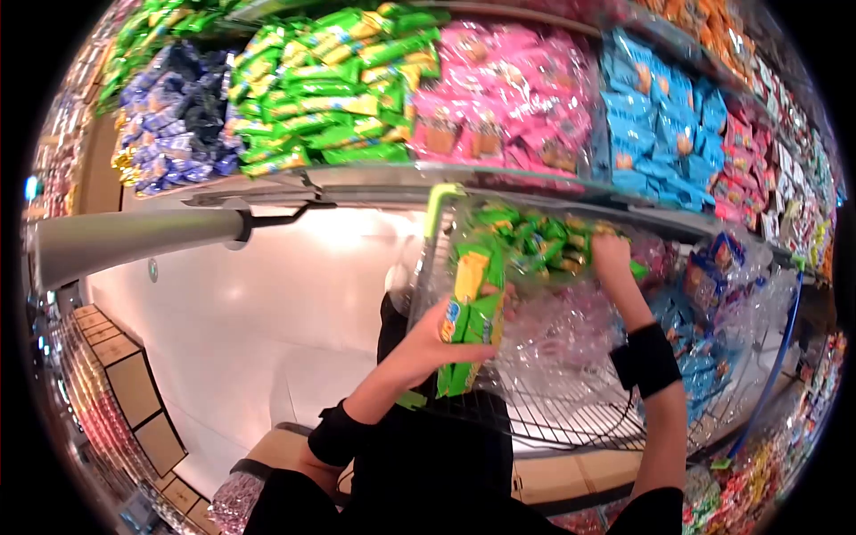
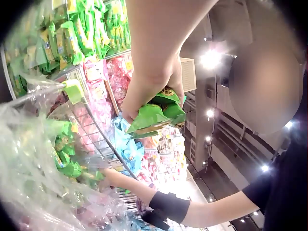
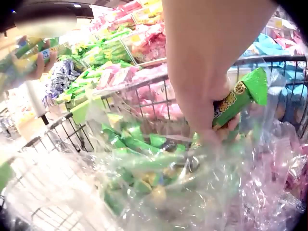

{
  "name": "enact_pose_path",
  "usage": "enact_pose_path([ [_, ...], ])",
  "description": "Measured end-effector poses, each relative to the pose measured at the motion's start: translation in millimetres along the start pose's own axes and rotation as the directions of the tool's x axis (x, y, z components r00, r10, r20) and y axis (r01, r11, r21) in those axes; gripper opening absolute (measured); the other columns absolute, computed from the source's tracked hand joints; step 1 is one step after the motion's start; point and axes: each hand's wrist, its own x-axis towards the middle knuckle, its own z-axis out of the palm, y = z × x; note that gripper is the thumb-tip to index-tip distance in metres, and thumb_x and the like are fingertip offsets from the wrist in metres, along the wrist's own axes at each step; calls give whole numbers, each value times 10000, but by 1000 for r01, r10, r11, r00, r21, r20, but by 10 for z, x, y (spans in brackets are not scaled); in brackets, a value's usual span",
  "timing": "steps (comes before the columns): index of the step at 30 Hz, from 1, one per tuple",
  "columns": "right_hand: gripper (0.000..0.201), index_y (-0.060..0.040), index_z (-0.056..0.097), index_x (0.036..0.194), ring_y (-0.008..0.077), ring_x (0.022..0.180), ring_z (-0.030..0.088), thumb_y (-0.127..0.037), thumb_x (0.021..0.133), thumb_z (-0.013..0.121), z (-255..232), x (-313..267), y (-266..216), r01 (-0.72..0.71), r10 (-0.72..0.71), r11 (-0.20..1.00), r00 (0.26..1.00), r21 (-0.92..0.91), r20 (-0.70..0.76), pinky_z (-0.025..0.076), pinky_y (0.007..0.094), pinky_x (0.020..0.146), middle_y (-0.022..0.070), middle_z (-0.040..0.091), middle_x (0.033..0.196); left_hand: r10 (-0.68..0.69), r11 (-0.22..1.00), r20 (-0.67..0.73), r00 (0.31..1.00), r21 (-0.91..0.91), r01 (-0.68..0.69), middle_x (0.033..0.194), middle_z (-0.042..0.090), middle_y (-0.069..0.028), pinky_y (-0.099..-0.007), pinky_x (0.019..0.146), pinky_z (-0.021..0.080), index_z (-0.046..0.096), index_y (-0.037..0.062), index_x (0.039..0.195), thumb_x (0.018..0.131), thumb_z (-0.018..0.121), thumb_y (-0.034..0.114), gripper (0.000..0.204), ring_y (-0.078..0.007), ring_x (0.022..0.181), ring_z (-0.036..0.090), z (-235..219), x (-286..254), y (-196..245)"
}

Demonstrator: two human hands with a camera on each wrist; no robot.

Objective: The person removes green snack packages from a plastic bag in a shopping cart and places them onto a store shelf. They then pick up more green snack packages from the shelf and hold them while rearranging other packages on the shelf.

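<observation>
My left hand (image 1: 432,339) grips several long green and yellow packets (image 1: 470,308) over the cart's left side; in the left wrist view the fingers curl round the green packets (image 2: 161,113). Over the cart, my right hand (image 1: 611,259) reaches into a clear plastic bag of green packets (image 1: 535,241). The right wrist view shows that hand (image 3: 207,106) pinching one green packet (image 3: 240,98) with dark and yellow print, above the other green packets (image 3: 139,144) in the bag.
The wire cart (image 1: 553,423) also holds clear bags with pink packets and blue packets (image 1: 704,366). Behind it a shelf edge (image 1: 535,181) runs across, with blue-white, green (image 1: 330,89), pink (image 1: 508,98) and light blue packets. A grey post (image 1: 134,245) stands left.
</observation>
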Motion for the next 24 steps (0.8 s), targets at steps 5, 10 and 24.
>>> enact_pose_path([
  [5, 203, -61, 592, 917, 308, 677, 650, -102, 721, 632, -815, -416, 14, -168, 173, 978, 985, 121, -29, 515, 415, 575, 126, 645, 746, 37, 999, 72, 997, -5, -37, 1274, 489, -79, -277, 856, 453, 387, 69, 1341, 747, 692, -18, 674, -129, 1060, 515, -251, -289, 110],
  [10, 411, -84, 570, 1088, 379, 694, 617, -201, 726, 724, -1651, -1040, -370, -304, 331, 898, 943, 319, -35, 487, 443, 596, 189, 634, 758, 1, 1000, 114, 993, -14, 1, 1318, 449, -89, -322, 932, 422, 413, 79, 1304, 724, 707, -12, 656, -178, 1151, 484, -558, -716, 426],
  [24, 377, -56, 581, 1143, 122, 745, 618, -103, 789, 703, -3665, -1011, -3678, -199, 266, 44, 947, 979, 181, 487, 261, 656, 81, 660, 890, 59, 836, 519, 853, 440, -326, 1447, 250, -87, -349, 1058, 278, 403, 43, 1352, 710, 745, 67, 728, -223, 1307, 310, -1855, -2120, 1418],
])
